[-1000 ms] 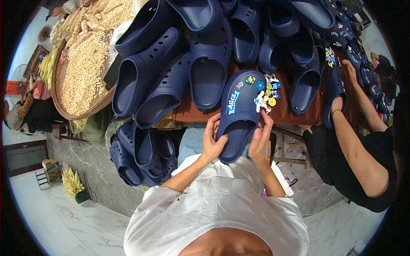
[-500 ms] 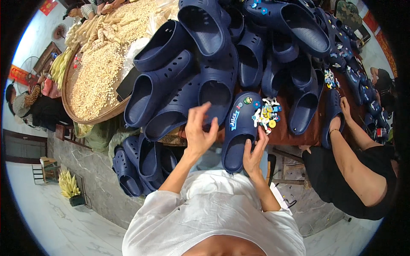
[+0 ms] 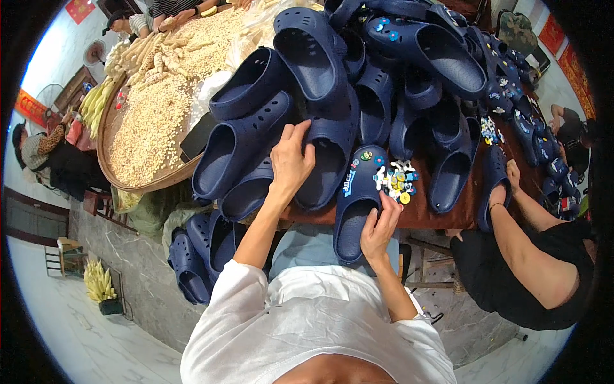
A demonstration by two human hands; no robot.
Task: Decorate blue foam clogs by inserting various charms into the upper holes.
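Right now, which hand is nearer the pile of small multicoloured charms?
Right hand, beside the charm pile; the left hand is farther left, by a plain navy clog.

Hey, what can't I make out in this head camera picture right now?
All in the head view:
- Left hand's palm: turned away, hidden by the hand's own back.
- Decorated clog's inner toe: covered by its upper.
- Loose charms: overlapping, too small to tell apart.

pale wall (image 3: 54, 54) | grey veined floor (image 3: 144, 262) | wooden stool (image 3: 102, 206) | fan (image 3: 94, 52)
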